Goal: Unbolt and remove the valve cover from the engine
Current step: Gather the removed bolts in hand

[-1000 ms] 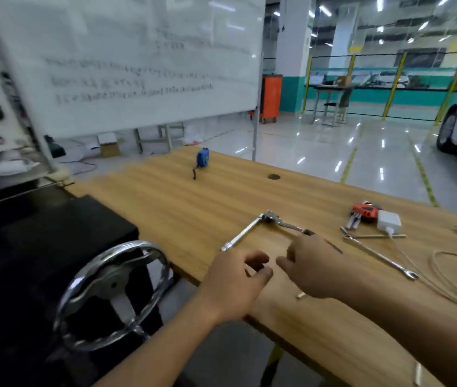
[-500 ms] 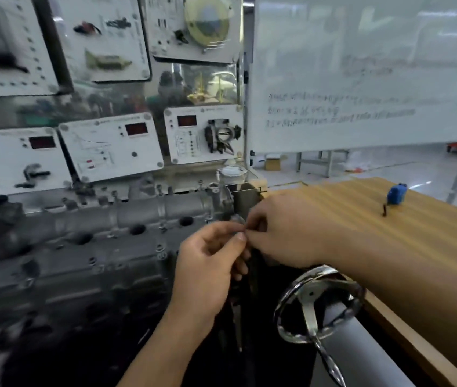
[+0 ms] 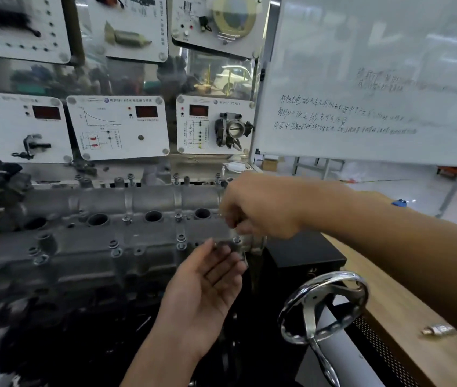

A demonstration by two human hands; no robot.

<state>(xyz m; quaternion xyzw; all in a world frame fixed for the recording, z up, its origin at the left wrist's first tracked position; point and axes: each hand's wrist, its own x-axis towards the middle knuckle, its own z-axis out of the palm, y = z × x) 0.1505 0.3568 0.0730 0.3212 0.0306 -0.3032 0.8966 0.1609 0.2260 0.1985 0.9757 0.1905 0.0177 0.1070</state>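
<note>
**ITEM: Valve cover, seated on training engine, hands at its right end**

**Location.** The valve cover (image 3: 138, 202) lies across the top of the engine (image 3: 82, 275). It sits in front of the white instrument panels (image 3: 118, 127) and to the left of the wooden bench (image 3: 389, 317).

**Hands.**
- Right hand (image 3: 258, 208): over the cover's right end, fingers curled in tight together. Whatever sits between the fingertips is hidden from here, so I cannot tell whether it pinches a bolt or nothing.
- Left hand (image 3: 207, 280): palm up, fingers loose and apart, just below the right hand and near the cover's front edge. It holds nothing.

**Materials.**
- Cover: dull grey cast metal with a rough skin. A rounded ridge runs along the back, and round dark wells (image 3: 153, 216) sit in a row.
- Bolts (image 3: 181, 241): small, with flanged steel heads. Several stand in their bosses along the front edge and the middle.
- Handwheel (image 3: 325, 305): polished chrome, spoked.
- Bench: smooth, pale wood grain. A small metal fitting (image 3: 439, 329) lies loose on it.

**Risks, as judged.**
- A fastener lifted by the fingertips could slip. It might drop into an open well or into the dark space below the engine. The upturned palm looks placed to catch it.
- With bolts visibly in place, prying the cover up early would likely strain or crack the cast flange.
- The loose fitting on the bench might roll off if knocked by a sleeve or arm.
</note>
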